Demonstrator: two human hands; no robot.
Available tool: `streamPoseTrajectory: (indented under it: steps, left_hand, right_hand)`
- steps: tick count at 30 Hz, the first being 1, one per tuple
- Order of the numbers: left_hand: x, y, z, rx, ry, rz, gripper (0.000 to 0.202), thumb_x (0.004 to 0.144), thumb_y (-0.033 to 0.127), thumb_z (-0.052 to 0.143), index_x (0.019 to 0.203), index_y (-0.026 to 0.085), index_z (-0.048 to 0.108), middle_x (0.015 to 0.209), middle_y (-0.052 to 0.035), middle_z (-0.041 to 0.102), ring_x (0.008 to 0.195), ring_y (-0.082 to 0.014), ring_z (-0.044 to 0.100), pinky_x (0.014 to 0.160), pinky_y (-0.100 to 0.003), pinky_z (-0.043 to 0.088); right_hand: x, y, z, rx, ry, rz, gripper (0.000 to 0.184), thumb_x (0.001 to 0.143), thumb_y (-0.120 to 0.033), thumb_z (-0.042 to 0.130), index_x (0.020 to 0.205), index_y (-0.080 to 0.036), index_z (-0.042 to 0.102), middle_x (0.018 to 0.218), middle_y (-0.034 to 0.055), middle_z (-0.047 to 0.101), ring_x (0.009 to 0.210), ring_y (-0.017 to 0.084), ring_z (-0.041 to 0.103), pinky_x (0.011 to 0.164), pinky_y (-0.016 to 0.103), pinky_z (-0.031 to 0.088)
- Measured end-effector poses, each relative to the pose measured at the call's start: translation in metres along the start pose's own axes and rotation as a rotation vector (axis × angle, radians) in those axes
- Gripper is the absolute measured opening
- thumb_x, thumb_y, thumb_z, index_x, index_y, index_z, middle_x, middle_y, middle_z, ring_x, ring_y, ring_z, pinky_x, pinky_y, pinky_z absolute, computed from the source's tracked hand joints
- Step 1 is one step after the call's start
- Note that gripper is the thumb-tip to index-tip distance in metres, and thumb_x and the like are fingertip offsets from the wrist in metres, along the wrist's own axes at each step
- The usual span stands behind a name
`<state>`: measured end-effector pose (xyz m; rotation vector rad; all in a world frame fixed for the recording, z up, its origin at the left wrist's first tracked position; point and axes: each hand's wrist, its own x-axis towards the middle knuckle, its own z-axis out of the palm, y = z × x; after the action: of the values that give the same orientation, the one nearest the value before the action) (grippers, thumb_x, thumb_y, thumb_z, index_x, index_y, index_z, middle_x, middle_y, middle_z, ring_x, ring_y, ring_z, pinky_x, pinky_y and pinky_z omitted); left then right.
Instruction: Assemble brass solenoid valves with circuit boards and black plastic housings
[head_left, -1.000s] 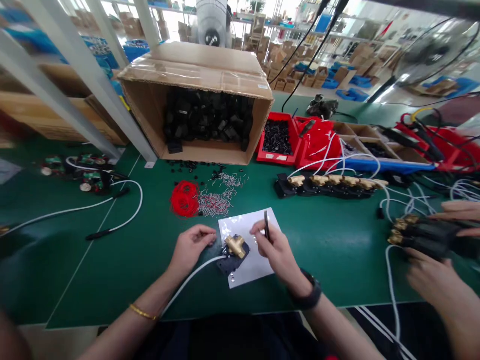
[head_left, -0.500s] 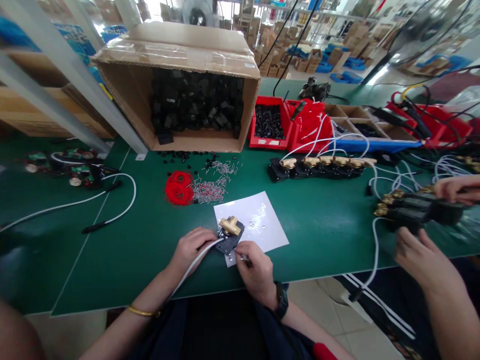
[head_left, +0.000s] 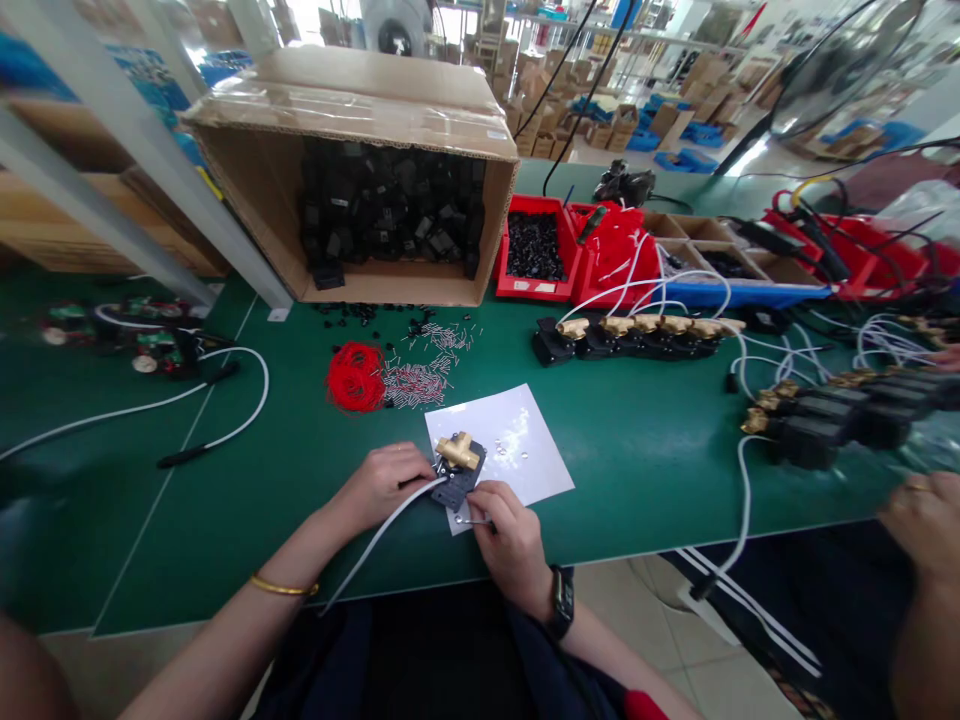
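Note:
A black plastic housing (head_left: 451,491) with a brass tee fitting (head_left: 459,451) on top lies on the near left part of a white sheet (head_left: 536,435). My left hand (head_left: 386,485) grips its left edge with closed fingers. A white cable (head_left: 390,520) runs from the housing down past that hand. At the near right edge of the housing, my right hand (head_left: 510,535) is closed in a pinch on a thin metal tool (head_left: 475,521), perhaps tweezers. Small clear round pieces (head_left: 501,449) are scattered on the sheet.
Beyond the sheet lie metal pins (head_left: 416,385) and a red wire coil (head_left: 355,377). Behind stands a cardboard box (head_left: 360,110) of black parts, beside red bins (head_left: 534,288). Brass-fitted black units (head_left: 806,435) stand right, near a co-worker's hand (head_left: 926,525). Circuit boards (head_left: 154,355) lie left.
The metal tool in my right hand shows more of its length and lies flatter. My left hand has shifted slightly upward. The co-worker's hands have moved away from the black units to the right.

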<state>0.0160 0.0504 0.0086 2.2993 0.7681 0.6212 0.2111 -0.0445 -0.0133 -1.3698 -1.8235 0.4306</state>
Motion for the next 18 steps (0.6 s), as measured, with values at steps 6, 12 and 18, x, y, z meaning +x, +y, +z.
streamPoseTrajectory:
  steps: [6, 12, 18]
  left_hand:
    - [0.006, -0.004, 0.006, -0.024, -0.043, -0.129, 0.015, 0.083, 0.021, 0.056, 0.069, 0.018, 0.06, 0.069, -0.0021, 0.064, 0.068, -0.0145, 0.058, 0.067, -0.025, 0.041]
    - [0.001, 0.016, -0.005, -0.211, 0.06, -0.507, 0.016, 0.077, 0.033, 0.06, 0.083, 0.02, 0.053, 0.072, 0.001, 0.057, 0.064, -0.0151, 0.053, 0.06, -0.026, 0.041]
    - [-0.048, 0.046, -0.028, -0.981, -0.101, -0.837, 0.05, 0.086, 0.055, 0.037, 0.127, 0.026, 0.038, 0.101, -0.0093, 0.063, 0.072, -0.019, 0.063, 0.068, -0.034, 0.049]
  right_hand:
    - [-0.008, 0.01, -0.011, 0.111, -0.076, 0.056, 0.029, 0.086, -0.011, 0.048, 0.11, -0.023, 0.058, 0.103, 0.0084, 0.064, 0.096, 0.019, 0.062, 0.081, 0.031, 0.054]
    - [0.054, 0.021, -0.043, 0.125, -0.401, 0.052, 0.086, 0.072, -0.014, 0.068, 0.143, -0.027, 0.02, 0.143, 0.0092, 0.037, 0.129, 0.025, 0.038, 0.101, 0.041, 0.041]
    - [0.107, 0.027, -0.056, 0.004, -0.717, -0.165, 0.075, 0.066, -0.023, 0.077, 0.132, -0.025, 0.042, 0.124, 0.0086, 0.055, 0.1, 0.023, 0.061, 0.084, 0.034, 0.049]
